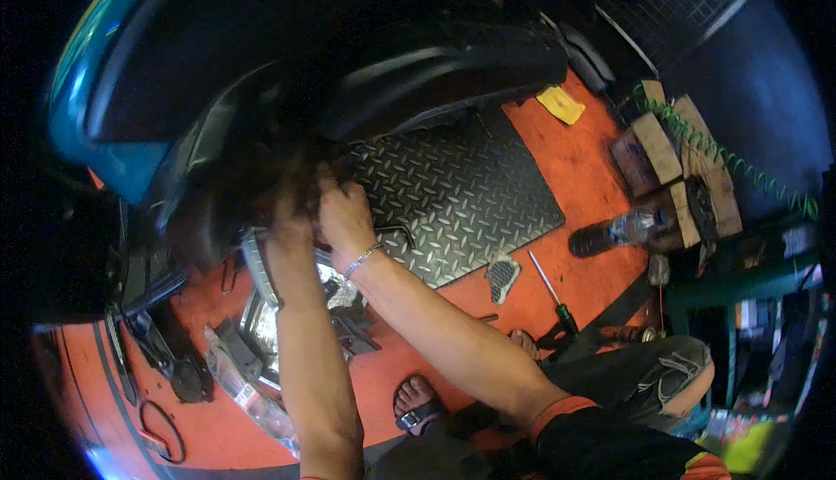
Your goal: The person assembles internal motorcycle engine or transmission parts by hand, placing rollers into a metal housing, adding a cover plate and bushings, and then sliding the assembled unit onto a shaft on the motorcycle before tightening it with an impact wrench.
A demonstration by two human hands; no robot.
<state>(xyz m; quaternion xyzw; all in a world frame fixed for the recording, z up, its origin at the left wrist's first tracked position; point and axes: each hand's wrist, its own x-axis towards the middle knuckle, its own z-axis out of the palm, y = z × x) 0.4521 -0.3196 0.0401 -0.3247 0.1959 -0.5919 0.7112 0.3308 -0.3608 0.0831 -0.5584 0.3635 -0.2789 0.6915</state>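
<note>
Both my hands reach into the dark gap at the underside of a motorbike's black and teal body panels [209, 53]. My left hand [293, 206] is smeared by motion and its fingers fade into shadow. Close beside it, my right hand [345, 217] has bent fingers, closed around something I cannot make out. What lies between the hands is lost in the dark. Below my forearms sits a shiny silver tray [261, 328] with dark parts in and around it. A thin black bent rod [402, 233] lies just right of my right wrist.
A dark diamond-tread plate [461, 197] covers part of the orange floor [592, 167]. To the right are a green-handled screwdriver [564, 313], a bottle of dark liquid [601, 233], cardboard boxes [653, 154] and a coiled green hose [705, 136]. A clear plastic bag [252, 406] lies lower left.
</note>
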